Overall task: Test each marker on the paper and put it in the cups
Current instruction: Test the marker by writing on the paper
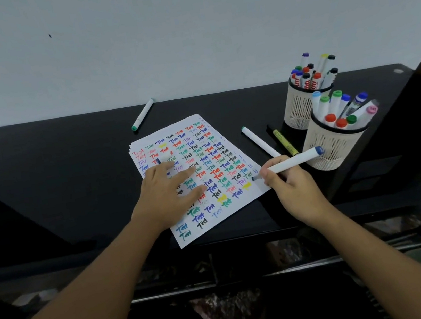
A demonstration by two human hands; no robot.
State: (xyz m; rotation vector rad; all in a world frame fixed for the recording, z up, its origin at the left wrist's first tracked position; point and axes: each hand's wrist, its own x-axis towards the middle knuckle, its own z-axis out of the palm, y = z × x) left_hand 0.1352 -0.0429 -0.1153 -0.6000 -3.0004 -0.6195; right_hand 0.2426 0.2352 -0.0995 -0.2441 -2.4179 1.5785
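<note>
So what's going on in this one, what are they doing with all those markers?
A person is testing markers on a sheet of paper already covered in coloured "Test" scribbles. The right hand grips a blue marker with its tip at the sheet's right edge, while the left hand presses the sheet flat. Two cups at right hold many markers; three loose markers lie on the black table.

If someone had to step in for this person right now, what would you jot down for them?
Right hand grips a blue marker, tip on the paper's right edge. Left hand lies flat on the paper; a blue cap sits by its fingers.
Done: the sheet is nearly full of test words, and both cups hold many markers.
Left: cap and cup this marker, then test the loose ones: a green one behind the paper, a white one and a yellow one by the cups.
</note>
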